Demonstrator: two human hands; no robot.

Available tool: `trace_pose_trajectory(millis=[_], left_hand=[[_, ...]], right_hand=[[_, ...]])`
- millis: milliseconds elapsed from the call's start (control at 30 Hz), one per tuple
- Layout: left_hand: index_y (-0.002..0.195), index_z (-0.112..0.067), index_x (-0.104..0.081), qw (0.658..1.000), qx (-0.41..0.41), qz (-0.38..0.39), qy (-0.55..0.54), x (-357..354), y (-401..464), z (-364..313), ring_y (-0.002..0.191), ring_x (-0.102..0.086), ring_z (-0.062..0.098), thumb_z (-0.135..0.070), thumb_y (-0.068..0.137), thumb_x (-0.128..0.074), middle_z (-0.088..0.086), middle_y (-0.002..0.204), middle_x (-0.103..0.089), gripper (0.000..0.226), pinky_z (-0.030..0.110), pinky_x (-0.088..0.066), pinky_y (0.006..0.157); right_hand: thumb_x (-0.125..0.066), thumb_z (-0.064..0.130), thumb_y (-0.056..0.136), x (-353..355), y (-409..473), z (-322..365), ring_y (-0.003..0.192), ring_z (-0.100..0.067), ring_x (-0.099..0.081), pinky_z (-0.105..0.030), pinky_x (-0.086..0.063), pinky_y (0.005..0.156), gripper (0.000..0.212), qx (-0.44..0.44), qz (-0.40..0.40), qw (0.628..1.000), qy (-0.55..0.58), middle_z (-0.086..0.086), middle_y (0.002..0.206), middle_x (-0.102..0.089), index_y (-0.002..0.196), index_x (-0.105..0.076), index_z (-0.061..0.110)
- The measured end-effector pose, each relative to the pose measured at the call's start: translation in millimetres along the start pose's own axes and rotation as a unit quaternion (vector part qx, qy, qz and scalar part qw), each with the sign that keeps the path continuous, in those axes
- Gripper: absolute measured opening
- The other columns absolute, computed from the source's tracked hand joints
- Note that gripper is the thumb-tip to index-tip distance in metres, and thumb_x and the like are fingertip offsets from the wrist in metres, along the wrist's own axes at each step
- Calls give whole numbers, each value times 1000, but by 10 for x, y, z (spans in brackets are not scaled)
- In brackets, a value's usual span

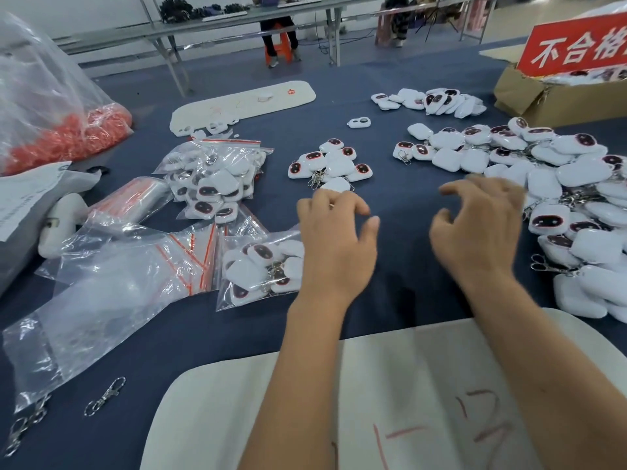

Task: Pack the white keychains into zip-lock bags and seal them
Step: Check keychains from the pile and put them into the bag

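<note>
The small counted group of white keychains (330, 163) lies on the table (400, 266) just beyond my left hand (334, 228), probably one bag's portion, and both my left hand and right hand (478, 225) hover with loosely curled fingers holding nothing, filled zip-lock bags (261, 269) kept left.

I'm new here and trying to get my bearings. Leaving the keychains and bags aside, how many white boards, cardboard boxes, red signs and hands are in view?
White boards: 2
Cardboard box: 1
Red sign: 1
Hands: 2, left hand and right hand
Total: 6
</note>
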State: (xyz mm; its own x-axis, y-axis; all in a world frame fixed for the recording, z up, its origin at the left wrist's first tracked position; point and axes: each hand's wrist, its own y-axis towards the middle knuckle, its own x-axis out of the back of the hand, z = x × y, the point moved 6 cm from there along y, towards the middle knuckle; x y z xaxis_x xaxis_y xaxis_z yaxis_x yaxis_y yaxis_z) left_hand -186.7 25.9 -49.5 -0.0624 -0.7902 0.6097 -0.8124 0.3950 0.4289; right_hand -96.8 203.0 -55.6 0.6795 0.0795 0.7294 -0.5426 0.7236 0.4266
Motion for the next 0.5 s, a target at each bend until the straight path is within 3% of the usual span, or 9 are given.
trace_pose_trajectory(millis=[67, 133, 233, 367, 433, 500], left_hand=[[103, -22, -66, 998, 7, 56, -42, -166, -65, -21, 114, -37, 17, -26, 94, -70, -1, 117, -52, 10, 17, -25, 94], [104, -23, -67, 994, 8, 94, -48, -265, -108, -4, 113, -38, 16, -25, 94, -71, -2, 116, -52, 11, 17, -26, 93], [100, -24, -67, 992, 20, 106, -58, -290, -106, 68, 114, -46, 18, -24, 92, -74, -2, 113, -56, 10, 27, -38, 98], [94, -26, -66, 991, 51, 83, -96, -231, -63, 143, 107, -58, 20, -19, 91, -73, -5, 106, -59, 11, 40, -50, 98], [94, -24, -66, 987, 72, 70, -124, -194, -38, 189, 98, -62, 17, -15, 92, -72, -3, 105, -63, 11, 35, -53, 93], [96, -21, -68, 982, 91, 56, -157, -147, -7, 240, 90, -65, 12, -13, 94, -69, 3, 105, -68, 7, 25, -52, 86]], right_hand=[[-65, 21, 94, -41, 113, -242, 156, -40, -15, -53, -22, 121, 52, -63, 71, 991, -90, -20, 165, -30, 145, -57, 18], [-58, 25, 99, -127, 121, -312, 157, -41, -11, -54, -14, 125, 52, -76, 130, 981, -120, -21, 169, -19, 150, -52, 18], [-59, 18, 98, -175, 108, -218, 140, -45, -36, -51, -30, 115, 44, -24, 112, 988, -105, -19, 155, -43, 143, -62, 18], [-67, 10, 96, -198, 32, -35, 117, -42, -56, -44, -40, 105, 37, 35, 99, 994, 6, -18, 126, -63, 133, -68, 13], [-70, 13, 97, -199, -55, 102, 107, -28, -68, -36, -49, 100, 25, 63, 83, 986, 128, -9, 113, -74, 122, -74, 11], [-70, 15, 99, -233, -141, 225, 96, -14, -74, -31, -57, 90, 15, 37, 92, 954, 284, 3, 101, -79, 112, -78, 13]])
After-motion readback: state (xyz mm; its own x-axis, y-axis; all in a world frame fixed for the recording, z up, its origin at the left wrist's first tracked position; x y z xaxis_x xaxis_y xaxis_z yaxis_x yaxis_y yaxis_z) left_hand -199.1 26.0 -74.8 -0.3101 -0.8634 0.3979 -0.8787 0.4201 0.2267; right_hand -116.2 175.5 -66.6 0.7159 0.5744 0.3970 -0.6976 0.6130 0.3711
